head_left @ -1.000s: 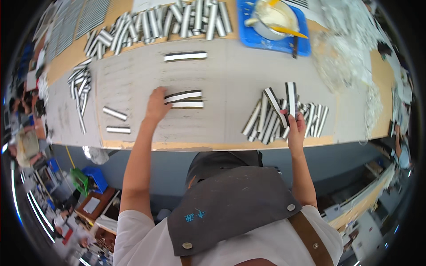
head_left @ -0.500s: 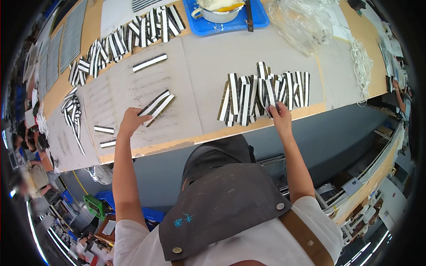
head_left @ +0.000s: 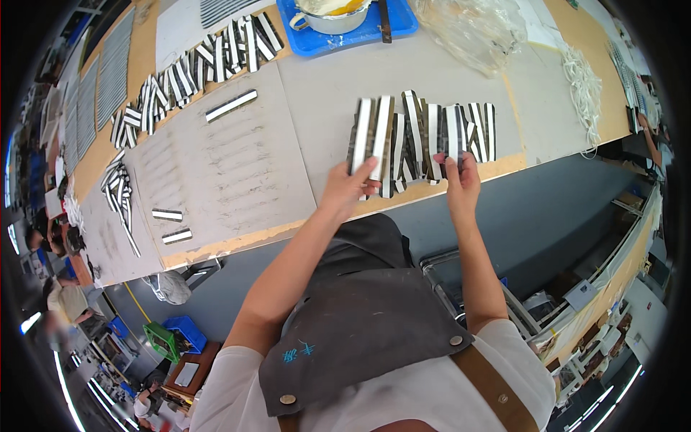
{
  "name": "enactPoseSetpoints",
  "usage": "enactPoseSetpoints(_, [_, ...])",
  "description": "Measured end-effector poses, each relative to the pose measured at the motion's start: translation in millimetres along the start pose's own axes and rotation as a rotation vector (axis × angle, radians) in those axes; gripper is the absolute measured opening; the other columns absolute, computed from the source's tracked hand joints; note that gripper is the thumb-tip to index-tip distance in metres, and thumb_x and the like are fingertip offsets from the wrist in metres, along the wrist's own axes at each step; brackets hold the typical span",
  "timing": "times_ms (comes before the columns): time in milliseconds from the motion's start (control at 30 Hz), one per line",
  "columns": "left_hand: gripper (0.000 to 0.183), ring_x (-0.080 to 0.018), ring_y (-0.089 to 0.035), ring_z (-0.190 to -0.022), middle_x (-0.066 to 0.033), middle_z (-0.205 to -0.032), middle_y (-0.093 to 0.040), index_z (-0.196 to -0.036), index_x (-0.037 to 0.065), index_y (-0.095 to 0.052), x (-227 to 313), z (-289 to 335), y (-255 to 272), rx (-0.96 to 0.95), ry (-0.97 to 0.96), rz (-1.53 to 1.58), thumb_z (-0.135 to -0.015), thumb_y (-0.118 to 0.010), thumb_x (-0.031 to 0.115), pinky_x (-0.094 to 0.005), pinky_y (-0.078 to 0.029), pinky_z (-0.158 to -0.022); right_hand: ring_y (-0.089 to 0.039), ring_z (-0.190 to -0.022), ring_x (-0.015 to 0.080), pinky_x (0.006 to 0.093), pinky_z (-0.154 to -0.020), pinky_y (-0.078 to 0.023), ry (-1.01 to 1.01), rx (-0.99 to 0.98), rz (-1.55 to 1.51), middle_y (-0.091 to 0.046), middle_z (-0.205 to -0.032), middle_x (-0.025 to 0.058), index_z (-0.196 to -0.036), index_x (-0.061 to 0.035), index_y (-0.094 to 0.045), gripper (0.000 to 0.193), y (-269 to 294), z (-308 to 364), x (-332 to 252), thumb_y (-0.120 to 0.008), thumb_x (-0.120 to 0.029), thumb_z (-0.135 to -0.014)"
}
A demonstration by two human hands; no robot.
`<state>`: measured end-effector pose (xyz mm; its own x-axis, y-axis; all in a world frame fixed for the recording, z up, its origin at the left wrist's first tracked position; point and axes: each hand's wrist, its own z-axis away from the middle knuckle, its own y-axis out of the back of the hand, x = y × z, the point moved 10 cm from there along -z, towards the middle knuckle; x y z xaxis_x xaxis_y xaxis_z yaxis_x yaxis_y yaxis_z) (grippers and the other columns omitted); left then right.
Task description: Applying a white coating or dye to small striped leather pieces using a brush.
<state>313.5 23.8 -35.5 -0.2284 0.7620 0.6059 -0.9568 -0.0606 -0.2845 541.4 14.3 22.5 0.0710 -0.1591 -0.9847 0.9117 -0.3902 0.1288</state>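
Note:
My left hand is closed on two black-and-white strips at the left end of a pile of similar strips. They stand side by side, and the thumb lies over their lower ends. At the pile's right part, my right hand pinches the lower end of another black-and-white strip between thumb and fingers. How many strips it grips is hidden. Two short strips lie at the table's left front, and a longer single strip lies farther back.
A long heap of strips runs along the back left, with a smaller tangle nearer. Behind stand a blue tray with a pot and clear plastic film. White cords lie right. The table's front edge is before me.
My left hand has moved right with its two strips, from the table's left part to the pile. My right hand has shifted slightly right and stays at the pile with a strip.

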Motion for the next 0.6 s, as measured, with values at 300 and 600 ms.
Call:
enactPoseSetpoints(300, [0.054,-0.0180,-0.060,-0.050,-0.0150,-0.064,-0.058,-0.088,-0.009,-0.050,-28.4,0.9,-9.0,-0.042,0.111,-0.697,-0.082,-0.062,0.043,-0.0265,-0.050,-0.044,-0.055,-0.080,0.0087,0.0221,-0.077,-0.042,-0.350,-0.122,0.090,-0.063,-0.090,0.0066,-0.095,-0.0001,-0.051,0.012,3.5,8.1,67.6,-0.046,-0.009,-0.091])
enactPoseSetpoints(600, [0.027,-0.0160,-0.056,-0.042,-0.0098,-0.056,-0.058,-0.081,-0.001,-0.059,80.1,-17.5,81.1,0.301,-0.584,-1.088,-0.084,-0.061,0.026,-0.0283,-0.044,-0.044,-0.053,-0.056,0.0094,0.0246,-0.056,-0.046,-0.345,-0.126,0.046,-0.058,-0.073,0.0059,-0.092,0.0019,-0.047,0.011,13.6,-6.1,97.0,-0.049,-0.008,-0.090])
